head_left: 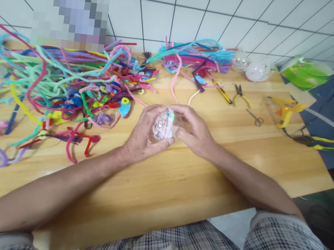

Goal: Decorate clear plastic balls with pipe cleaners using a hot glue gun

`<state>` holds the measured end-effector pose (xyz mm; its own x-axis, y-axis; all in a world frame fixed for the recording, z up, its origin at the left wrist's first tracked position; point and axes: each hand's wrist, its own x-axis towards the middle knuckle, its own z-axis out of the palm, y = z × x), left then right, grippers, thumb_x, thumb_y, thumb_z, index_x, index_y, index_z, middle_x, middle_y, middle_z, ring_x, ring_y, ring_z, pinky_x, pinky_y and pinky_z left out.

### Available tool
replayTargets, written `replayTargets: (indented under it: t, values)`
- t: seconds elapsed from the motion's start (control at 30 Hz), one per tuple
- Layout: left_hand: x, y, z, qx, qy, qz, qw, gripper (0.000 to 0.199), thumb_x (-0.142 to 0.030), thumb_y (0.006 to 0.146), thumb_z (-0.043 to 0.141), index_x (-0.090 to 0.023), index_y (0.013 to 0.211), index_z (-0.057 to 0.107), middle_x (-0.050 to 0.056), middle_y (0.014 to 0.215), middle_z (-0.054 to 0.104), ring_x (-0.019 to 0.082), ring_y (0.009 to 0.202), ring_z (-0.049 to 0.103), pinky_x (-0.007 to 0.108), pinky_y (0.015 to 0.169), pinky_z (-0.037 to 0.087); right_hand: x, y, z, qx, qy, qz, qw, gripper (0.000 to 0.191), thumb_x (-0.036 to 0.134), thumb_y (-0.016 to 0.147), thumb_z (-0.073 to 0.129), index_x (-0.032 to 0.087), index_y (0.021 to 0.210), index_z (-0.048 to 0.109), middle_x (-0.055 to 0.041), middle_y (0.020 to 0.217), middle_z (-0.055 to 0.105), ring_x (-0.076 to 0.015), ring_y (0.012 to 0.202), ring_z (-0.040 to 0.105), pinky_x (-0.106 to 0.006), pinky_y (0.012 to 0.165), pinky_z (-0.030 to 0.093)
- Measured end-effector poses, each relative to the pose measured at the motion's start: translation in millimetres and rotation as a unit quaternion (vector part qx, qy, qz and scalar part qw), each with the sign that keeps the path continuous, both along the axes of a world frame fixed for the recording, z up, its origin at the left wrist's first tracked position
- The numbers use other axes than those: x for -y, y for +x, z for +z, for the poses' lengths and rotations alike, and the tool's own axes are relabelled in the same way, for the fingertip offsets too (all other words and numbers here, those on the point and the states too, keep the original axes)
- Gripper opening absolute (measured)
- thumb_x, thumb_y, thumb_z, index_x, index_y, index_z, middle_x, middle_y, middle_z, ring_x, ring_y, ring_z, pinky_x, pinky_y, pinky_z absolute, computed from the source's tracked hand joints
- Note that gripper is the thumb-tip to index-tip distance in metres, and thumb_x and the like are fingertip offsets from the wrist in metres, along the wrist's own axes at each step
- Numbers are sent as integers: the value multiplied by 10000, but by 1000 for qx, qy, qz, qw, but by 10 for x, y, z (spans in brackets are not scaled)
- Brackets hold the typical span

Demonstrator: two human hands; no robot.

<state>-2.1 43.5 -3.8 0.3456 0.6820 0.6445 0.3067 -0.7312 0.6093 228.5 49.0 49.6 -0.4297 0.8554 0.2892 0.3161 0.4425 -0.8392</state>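
A clear, shiny ball [161, 125] with a pale pink and mint band on its right side is held between both hands above the wooden table [159, 185]. My left hand [141, 138] wraps round the ball's left side, its thumb along the bottom. My right hand [195, 132] grips from the right, fingers over the top and thumb against the lower right side. The fingers hide part of the ball. Just left of my left hand lies a small blue piece with a yellow ring [124, 107].
Tangled coloured pipe cleaners [54, 74] cover the left side, with another bundle [193, 57] at the back. Toward the right are a yellow cutter [222, 92], pliers [241, 95], scissors [255, 118], a yellow glue gun [287, 111], more pliers [311, 142] and a green packet [306, 73].
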Motion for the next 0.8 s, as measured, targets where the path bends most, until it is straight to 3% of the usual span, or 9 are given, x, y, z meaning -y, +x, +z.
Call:
replayTargets:
  t: [0.23, 0.53, 0.8]
  values:
    - [0, -15, -6, -6, -10, -13, 1000, 818, -585, 1043, 780, -321, 1711, 389, 173, 1576, 566, 379, 1511, 579, 634, 1274, 545, -5, 10, -20, 5, 27, 2, 1000, 479, 362, 974, 703, 315, 1450, 680, -99, 1443, 760, -339, 1346, 720, -573, 1186, 582]
    - [65, -28, 23, 13, -79, -22, 997, 663, -543, 1112, 711, -340, 1664, 405, 153, 1604, 541, 336, 1547, 554, 583, 1325, 497, 20, -23, -63, -6, 33, 1, 999, 505, 328, 960, 709, 322, 1463, 664, -97, 1447, 735, -332, 1343, 695, -558, 1184, 579]
    - [37, 46, -7, 28, -46, -28, 998, 761, -539, 1061, 761, -269, 1672, 396, 180, 1592, 564, 360, 1521, 568, 581, 1294, 508, 54, -27, -229, -73, -8, -14, 997, 523, 553, 1022, 767, 324, 1482, 666, -100, 1506, 692, -354, 1423, 648, -552, 1238, 525]
